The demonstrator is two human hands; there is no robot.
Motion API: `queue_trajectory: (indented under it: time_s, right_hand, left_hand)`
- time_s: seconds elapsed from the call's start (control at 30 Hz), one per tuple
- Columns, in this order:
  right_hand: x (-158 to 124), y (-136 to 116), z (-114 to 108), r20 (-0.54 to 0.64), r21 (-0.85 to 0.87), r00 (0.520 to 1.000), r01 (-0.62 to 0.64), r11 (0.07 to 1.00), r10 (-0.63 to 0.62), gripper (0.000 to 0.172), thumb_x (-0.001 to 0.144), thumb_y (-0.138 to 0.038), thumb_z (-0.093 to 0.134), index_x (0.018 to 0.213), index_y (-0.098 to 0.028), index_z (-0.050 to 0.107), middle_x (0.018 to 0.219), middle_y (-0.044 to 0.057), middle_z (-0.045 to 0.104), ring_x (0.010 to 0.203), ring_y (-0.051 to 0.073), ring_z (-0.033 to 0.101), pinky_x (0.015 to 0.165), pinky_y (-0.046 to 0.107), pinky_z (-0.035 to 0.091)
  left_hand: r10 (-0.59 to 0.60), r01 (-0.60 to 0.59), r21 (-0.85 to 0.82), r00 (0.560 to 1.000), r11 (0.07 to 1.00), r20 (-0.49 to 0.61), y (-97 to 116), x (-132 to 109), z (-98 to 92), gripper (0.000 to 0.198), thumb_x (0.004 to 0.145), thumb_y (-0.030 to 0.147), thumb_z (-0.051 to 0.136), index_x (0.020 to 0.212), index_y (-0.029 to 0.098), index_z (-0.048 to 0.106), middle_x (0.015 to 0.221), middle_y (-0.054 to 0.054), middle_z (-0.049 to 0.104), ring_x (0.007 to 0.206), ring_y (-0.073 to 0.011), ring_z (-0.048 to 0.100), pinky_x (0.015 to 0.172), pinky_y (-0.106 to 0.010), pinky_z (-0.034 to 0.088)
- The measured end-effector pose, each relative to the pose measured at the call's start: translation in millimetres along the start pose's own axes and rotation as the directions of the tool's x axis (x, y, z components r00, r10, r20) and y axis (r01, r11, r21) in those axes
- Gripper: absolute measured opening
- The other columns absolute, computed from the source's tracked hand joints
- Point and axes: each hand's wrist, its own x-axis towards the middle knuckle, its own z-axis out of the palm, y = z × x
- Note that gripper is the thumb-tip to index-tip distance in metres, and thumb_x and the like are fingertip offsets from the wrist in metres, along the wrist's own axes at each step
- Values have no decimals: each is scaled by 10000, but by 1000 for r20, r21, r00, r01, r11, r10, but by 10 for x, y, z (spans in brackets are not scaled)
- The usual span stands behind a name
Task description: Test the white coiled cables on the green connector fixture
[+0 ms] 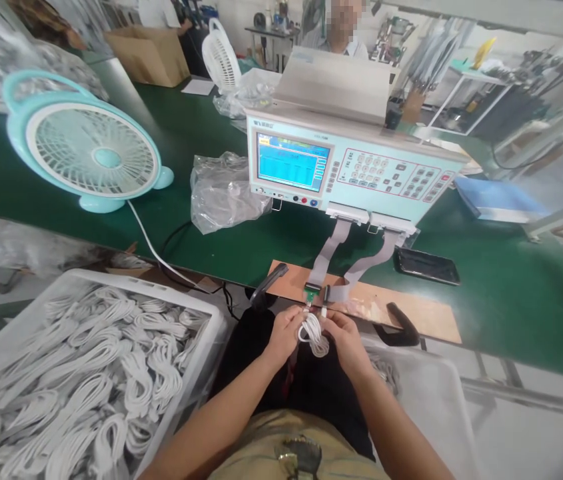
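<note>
1. Two bare hands appear in my head view: the left hand point(285, 335) and the right hand point(345, 339), level with each other above the person's lap, beside the near edge of the green desk point(491, 273).
2. White cable point(317, 339): coiled, positioned between the hands. I record the bundle's long axis as slanting from upper left to lower right, its lower loops towards the lap.
3. Cable ends: both point away from the body, one towards a small green circuit board point(310, 294), the other towards a black connector point(326, 295). I cannot tell whether either is fully seated.
4. Fingers: on the left, pinched together on one cable end; on the right, closed on the other end, a white plug point(324, 311).
5. Ribbon cables point(330, 253): two, grey, flat, gently bent, running down from a boxy pale tester point(376, 167) with a lit blue screen point(291, 163).
6. Wooden board point(434, 321): long, flat, orange-brown, laid along the desk edge.
7. Plastic bin point(215, 330): white, left of the person, heaped with looped, pale cable bundles point(126, 360).
8. Also on the desk: a rounded blue fan point(94, 143) with ribbed grille, a crumpled clear bag point(226, 190), and a glossy black phone point(426, 267).
</note>
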Motion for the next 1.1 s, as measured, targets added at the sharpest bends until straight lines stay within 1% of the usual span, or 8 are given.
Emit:
queue_trajectory:
  time_s: [0.17,0.33,0.43,0.6,0.77,0.83,1.0,1.1]
  right_hand:
    - [-6,-15,14,-3,23,1000,-12,1000,12,185,671,-334,689,781,-185,686,725,10,662,642,141,544,650,260,392]
    - [-8,-28,13,33,47,999,-18,999,16,221,682,-320,684,857,-185,695,766,21,679,669,150,561,665,266,403]
    - [-12,-46,23,31,46,999,-18,999,17,210,690,-305,681,868,-195,699,770,13,683,666,140,558,667,253,403]
    - [-10,-40,14,36,38,999,-9,999,7,234,698,-298,676,906,-192,693,798,20,686,681,145,564,685,258,410]
    - [2,-18,-13,46,51,999,-23,998,20,284,686,-335,681,930,-190,690,818,38,691,701,174,586,718,302,430]
    - [3,-28,-12,51,48,998,-30,998,28,290,683,-341,681,932,-191,691,825,43,692,724,188,594,738,317,434]
    - [1,-54,-1,57,25,998,-15,1000,14,301,685,-350,680,945,-199,691,857,49,693,801,216,599,773,329,433]
    - [11,-36,-15,62,33,998,-23,999,21,305,687,-350,683,949,-194,692,847,53,694,803,220,601,767,327,435]
  left_hand:
    - [15,-15,15,1000,1000,-6,-1,-18,20,256,783,313,496,599,138,520,606,17,420,585,-100,394,556,-213,327]
    - [54,-55,61,999,997,4,64,-11,27,296,762,309,518,522,145,461,562,28,375,555,-92,359,539,-207,311]
    - [38,-38,29,999,999,-12,86,-14,48,302,751,319,527,516,145,453,557,30,375,545,-88,353,528,-205,307]
    - [-3,2,-27,999,1000,-52,85,-32,97,251,752,324,523,585,136,524,566,21,413,539,-90,366,520,-211,313]
    - [53,-52,35,998,998,-38,106,-24,89,312,756,286,513,490,147,426,522,38,357,504,-77,323,499,-212,279]
    - [54,-52,42,998,998,-39,109,-20,84,327,752,281,517,474,150,406,515,41,349,502,-76,320,496,-212,273]
    - [23,-23,0,998,1000,-59,84,-25,98,308,756,290,516,497,149,426,523,40,361,505,-78,323,507,-214,285]
    - [33,-30,29,997,999,-75,70,-24,99,281,758,280,513,517,144,467,547,29,397,524,-85,346,522,-219,298]
